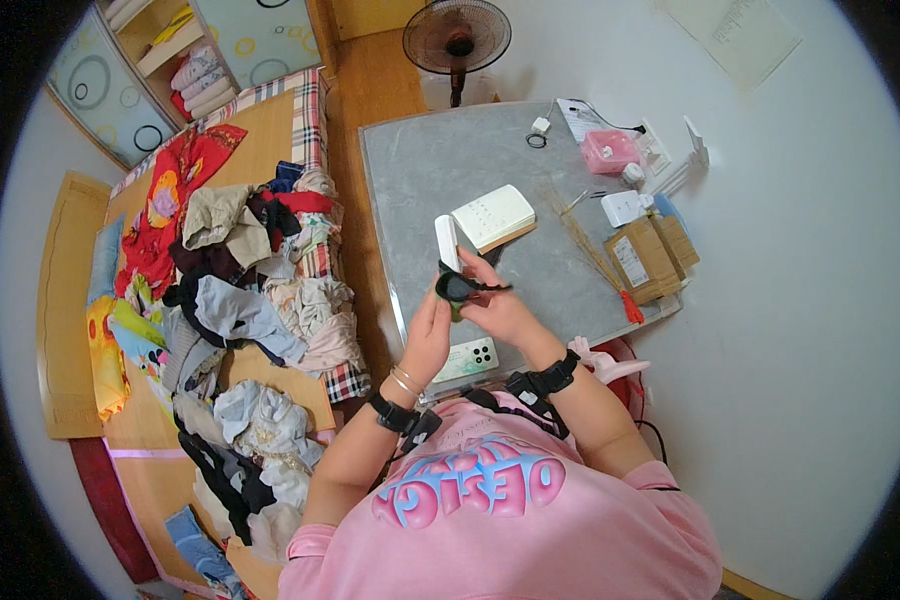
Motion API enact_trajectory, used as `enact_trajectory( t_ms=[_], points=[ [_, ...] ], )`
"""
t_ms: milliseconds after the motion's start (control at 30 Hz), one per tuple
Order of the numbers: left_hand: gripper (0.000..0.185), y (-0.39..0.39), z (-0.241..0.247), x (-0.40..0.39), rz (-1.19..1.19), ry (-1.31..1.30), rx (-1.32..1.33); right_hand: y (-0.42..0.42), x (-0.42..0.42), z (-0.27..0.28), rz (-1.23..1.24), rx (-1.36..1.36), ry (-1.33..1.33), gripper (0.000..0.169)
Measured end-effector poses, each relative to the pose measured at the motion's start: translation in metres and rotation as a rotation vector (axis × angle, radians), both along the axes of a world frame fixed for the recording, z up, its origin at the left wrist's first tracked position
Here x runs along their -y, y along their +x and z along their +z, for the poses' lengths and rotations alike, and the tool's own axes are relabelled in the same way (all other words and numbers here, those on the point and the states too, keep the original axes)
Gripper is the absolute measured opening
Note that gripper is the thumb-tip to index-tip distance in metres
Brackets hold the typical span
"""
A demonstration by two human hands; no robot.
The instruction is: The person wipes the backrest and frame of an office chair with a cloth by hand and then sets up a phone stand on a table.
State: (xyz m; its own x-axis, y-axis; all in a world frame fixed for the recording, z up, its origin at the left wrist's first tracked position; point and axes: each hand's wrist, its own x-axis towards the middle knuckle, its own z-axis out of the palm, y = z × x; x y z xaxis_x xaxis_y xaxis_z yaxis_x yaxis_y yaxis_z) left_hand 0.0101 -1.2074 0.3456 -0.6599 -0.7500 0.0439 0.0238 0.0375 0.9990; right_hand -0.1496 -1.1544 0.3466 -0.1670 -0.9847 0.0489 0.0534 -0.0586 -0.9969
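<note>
Both hands meet over the near part of the grey table. Between them is a small dark pouch-like item with a round black opening, a green outer side and a short black strap pointing right. My left hand grips it from the left, its fingers along the near side. My right hand holds it from the right, near the strap. Just beyond the fingers stands out a long white object; whether it touches the hand I cannot tell. An open notebook with handwriting lies past it.
A phone in a pale green case lies by the table's near edge. Cardboard boxes, dried stalks and a pink container line the right side. Piled clothes cover the bed to the left. A fan stands behind.
</note>
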Motion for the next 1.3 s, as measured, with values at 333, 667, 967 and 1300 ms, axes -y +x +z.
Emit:
enact_trajectory(
  t_ms=[333, 667, 967, 1300],
  points=[
    [0.038, -0.012, 0.020, 0.052, 0.137, 0.246, -0.236, 0.026, -0.007, 0.002, 0.186, 0.296, 0.043, 0.084],
    [0.055, -0.011, 0.000, 0.027, 0.053, 0.085, -0.169, 0.015, 0.002, 0.005, 0.008, 0.287, 0.025, 0.075],
    [0.062, -0.011, 0.030, 0.028, 0.213, -0.264, 0.042, 0.015, -0.006, -0.002, 0.133, -0.063, 0.048, 0.080],
    [0.031, -0.004, 0.014, 0.068, 0.203, 0.349, -0.228, 0.037, -0.019, 0.003, 0.227, -0.010, 0.078, 0.084]
  ],
)
